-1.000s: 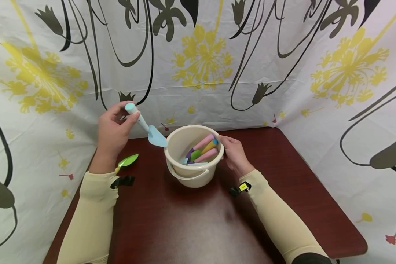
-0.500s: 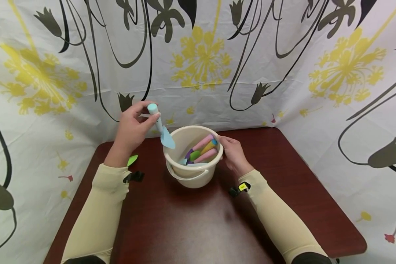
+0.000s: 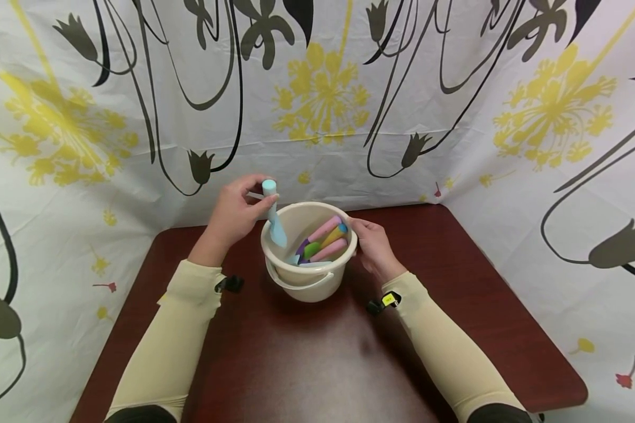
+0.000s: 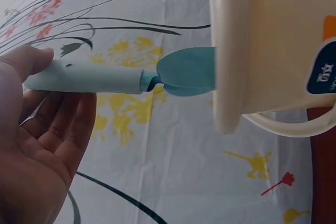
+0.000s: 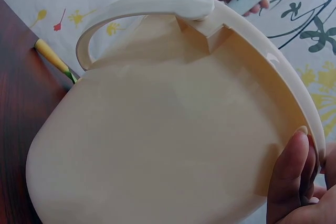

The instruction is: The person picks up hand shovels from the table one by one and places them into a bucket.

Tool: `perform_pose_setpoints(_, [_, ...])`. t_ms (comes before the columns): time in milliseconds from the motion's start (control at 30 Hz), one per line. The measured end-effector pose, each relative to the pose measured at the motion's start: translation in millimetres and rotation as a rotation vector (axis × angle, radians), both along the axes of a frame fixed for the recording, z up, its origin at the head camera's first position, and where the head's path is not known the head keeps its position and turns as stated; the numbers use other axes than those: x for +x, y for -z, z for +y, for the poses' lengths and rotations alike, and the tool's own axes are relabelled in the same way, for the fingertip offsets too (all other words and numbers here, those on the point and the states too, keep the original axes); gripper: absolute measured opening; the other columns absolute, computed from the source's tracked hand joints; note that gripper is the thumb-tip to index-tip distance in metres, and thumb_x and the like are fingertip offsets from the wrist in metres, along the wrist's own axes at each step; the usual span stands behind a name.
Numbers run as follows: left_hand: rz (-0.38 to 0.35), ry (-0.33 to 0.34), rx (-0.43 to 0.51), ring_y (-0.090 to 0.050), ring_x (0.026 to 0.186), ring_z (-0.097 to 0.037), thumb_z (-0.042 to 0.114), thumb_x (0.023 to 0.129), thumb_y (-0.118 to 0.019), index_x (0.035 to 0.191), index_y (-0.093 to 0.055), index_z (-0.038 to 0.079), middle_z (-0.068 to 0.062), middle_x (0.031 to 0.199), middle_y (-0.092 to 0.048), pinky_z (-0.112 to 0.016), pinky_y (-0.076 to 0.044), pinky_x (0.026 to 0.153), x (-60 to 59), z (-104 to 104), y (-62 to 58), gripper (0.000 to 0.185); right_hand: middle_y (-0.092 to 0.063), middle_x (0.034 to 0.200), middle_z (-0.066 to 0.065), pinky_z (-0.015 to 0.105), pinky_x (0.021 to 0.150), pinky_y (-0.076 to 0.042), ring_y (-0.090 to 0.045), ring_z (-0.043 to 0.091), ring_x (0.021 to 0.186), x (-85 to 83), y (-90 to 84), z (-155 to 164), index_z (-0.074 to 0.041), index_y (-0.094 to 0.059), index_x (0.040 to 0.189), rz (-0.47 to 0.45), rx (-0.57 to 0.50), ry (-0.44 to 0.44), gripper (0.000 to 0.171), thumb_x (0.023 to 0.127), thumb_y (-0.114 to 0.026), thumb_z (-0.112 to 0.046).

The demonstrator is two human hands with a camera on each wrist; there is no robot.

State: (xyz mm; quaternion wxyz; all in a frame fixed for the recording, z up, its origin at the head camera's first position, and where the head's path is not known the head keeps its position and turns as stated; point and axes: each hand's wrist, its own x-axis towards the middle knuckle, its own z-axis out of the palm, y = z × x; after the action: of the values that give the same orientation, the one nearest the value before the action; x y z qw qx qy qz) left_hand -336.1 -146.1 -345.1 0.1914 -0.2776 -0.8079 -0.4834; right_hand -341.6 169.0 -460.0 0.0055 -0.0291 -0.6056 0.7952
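Observation:
In the head view my left hand [image 3: 233,211] pinches a light blue hand trowel [image 3: 277,232] by the top of its handle, blade pointing down. The blade overlaps the inside of a cream bucket [image 3: 312,291] at its left rim. From the left wrist, the blade's tip disappears behind the bucket's rim [image 4: 229,51]. My right hand [image 3: 374,244] grips the opposite rim, thumb and fingers on either side of the edge. Inside the bucket lie several tools, with pink handles [image 3: 330,249], a yellow handle [image 3: 333,235] and a green part [image 3: 312,249] showing.
The bucket stands on a dark red-brown table [image 3: 307,358], its handle [image 3: 301,286] hanging at the front. A yellow-handled tool [image 5: 51,55] with a green end lies on the table beyond the bucket in the right wrist view. A flower-patterned curtain [image 3: 317,158] encloses the table.
My left hand has carried the light blue trowel rightward to the bucket, turning its blade downward past the rim. The left arm now covers the green-bladed tool. My right hand stays on the rim.

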Motion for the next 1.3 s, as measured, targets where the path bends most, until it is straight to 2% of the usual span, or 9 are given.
perform_pose_setpoints(233, [-0.052, 0.025, -0.082, -0.072, 0.111, -0.030, 0.013, 0.103, -0.081, 0.130, -0.075, 0.003, -0.013, 0.120, -0.072, -0.051, -0.064, 0.094, -6.3, 7.6, 11.5, 0.029, -0.069, 0.076, 0.003, 0.022, 0.046, -0.044, -0.055, 0.010, 0.052, 0.7, -0.4, 1.0, 0.004, -0.076, 0.124, 0.004, -0.004, -0.006, 0.033, 0.111, -0.068, -0.025])
perform_pose_setpoints(533, [-0.093, 0.043, -0.193, -0.074, 0.108, -0.032, 0.017, 0.104, -0.081, 0.129, -0.075, 0.003, -0.014, 0.123, -0.074, -0.049, -0.063, 0.094, -18.0, 14.3, 25.8, 0.029, -0.072, 0.081, 0.005, 0.022, 0.046, -0.044, -0.055, 0.010, 0.051, 0.8, -0.1, 1.7, 0.003, -0.075, 0.130, -0.002, -0.010, -0.004, 0.033, 0.112, -0.065, -0.022])
perform_pose_setpoints(867, [-0.204, 0.074, -0.319, -0.072, 0.109, -0.028, 0.022, 0.106, -0.079, 0.127, -0.075, 0.009, -0.008, 0.117, -0.074, -0.050, -0.062, 0.094, -22.8, 24.5, 23.7, 0.025, -0.070, 0.075, 0.004, 0.022, 0.043, -0.043, -0.054, 0.010, 0.048, 0.1, 0.5, 1.0, 0.003, -0.078, 0.122, -0.001, -0.024, 0.013, 0.028, 0.109, -0.069, -0.020])
perform_pose_setpoints(1000, [-0.220, 0.078, -0.386, -0.071, 0.108, -0.028, 0.021, 0.106, -0.078, 0.124, -0.076, 0.009, -0.008, 0.113, -0.075, -0.050, -0.060, 0.094, -25.7, 29.5, 21.9, 0.023, -0.070, 0.075, 0.004, 0.022, 0.043, -0.043, -0.054, 0.010, 0.049, 0.0, 0.7, 0.7, 0.003, -0.078, 0.122, 0.005, -0.021, 0.014, 0.028, 0.109, -0.069, -0.021])
perform_pose_setpoints(1300, [-0.285, 0.089, -0.524, -0.071, 0.110, -0.026, 0.025, 0.107, -0.077, 0.130, -0.075, 0.011, -0.006, 0.113, -0.076, -0.048, -0.060, 0.094, -32.7, 38.0, 24.1, 0.027, -0.069, 0.075, 0.002, 0.022, 0.045, -0.045, -0.055, 0.010, 0.051, 0.5, 0.8, 1.9, 0.004, -0.076, 0.125, 0.002, -0.016, 0.005, 0.034, 0.110, -0.071, -0.026])
